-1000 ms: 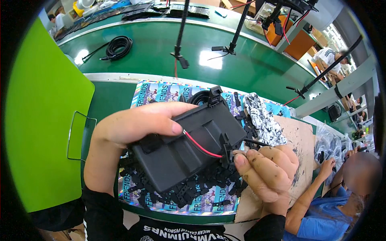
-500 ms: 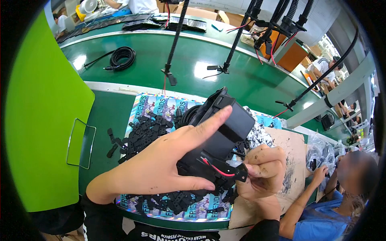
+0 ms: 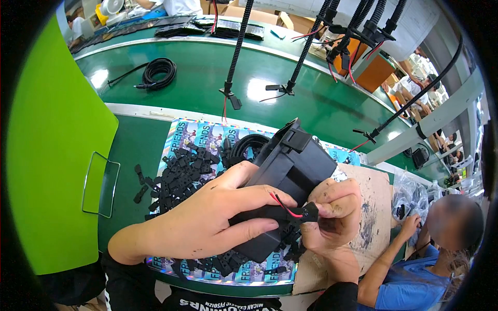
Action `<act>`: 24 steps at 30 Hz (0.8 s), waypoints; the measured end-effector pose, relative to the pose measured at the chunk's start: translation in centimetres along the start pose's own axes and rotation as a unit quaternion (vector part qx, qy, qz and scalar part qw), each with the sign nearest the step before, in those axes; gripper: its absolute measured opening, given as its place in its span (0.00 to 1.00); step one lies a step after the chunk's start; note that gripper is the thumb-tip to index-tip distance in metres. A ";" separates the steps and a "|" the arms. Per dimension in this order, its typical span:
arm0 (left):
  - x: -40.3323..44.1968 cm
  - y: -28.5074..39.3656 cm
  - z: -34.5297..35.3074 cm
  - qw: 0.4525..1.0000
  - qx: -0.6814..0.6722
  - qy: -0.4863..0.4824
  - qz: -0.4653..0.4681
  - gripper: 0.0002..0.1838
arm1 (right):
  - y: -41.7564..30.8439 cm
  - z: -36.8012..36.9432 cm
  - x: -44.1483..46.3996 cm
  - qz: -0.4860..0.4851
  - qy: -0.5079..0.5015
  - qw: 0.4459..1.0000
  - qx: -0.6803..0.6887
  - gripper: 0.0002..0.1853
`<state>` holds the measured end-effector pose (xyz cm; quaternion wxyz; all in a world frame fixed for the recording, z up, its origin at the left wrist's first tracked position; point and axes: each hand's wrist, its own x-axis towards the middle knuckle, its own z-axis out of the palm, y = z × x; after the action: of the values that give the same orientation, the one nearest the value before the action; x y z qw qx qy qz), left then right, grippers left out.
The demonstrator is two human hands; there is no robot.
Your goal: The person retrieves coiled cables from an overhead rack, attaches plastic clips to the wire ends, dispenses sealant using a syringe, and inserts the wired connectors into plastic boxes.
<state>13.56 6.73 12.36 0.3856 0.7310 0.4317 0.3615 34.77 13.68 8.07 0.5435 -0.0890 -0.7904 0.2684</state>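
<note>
Over the printed sheet (image 3: 207,133), the black case (image 3: 298,173) was held at a tilt, its far end raised to the right. Its interior did not show, so the contents could not be determined. A latch-like piece (image 3: 294,141) stood at the case's upper end.

Left hand (image 3: 220,212): the index finger and thumb lay apart across the near side of the case, with dark material between them; whether they gripped it could not be told. Red and black wires (image 3: 286,209) emerged beside the index fingertip.

Right hand (image 3: 334,207): the thumb and index finger pinched a small black end piece (image 3: 310,212) at the wires' lower end; the remaining fingers were curled toward the palm.

On the sheet, loose black parts (image 3: 179,176) formed a pile to the left of the case and below it. A coil of corrugated tube (image 3: 241,147) rested behind the left hand. Cardboard (image 3: 376,207) lay to the right, marked with dark smudges.

Farther right, a clear plastic bag (image 3: 412,194) lay crumpled — a dark item was visible at its lower part, other contents indistinct. A co-worker's hand (image 3: 412,225) was just beside the bag.
</note>
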 end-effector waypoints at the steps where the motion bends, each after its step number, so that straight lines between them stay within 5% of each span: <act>1: 0.0 0.0 0.0 1.000 0.000 -0.002 -0.003 0.18 | 0.0 0.0 0.0 -0.003 0.000 1.000 -0.004 0.15; 24: 0.1 -0.7 1.3 1.000 -0.004 0.027 0.008 0.21 | 0.4 0.0 0.2 -0.011 -0.002 0.999 -0.053 0.15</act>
<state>14.46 6.70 11.22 0.3741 0.7227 0.4347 0.3858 34.58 14.13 8.00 0.5394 -0.1086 -0.8055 0.2203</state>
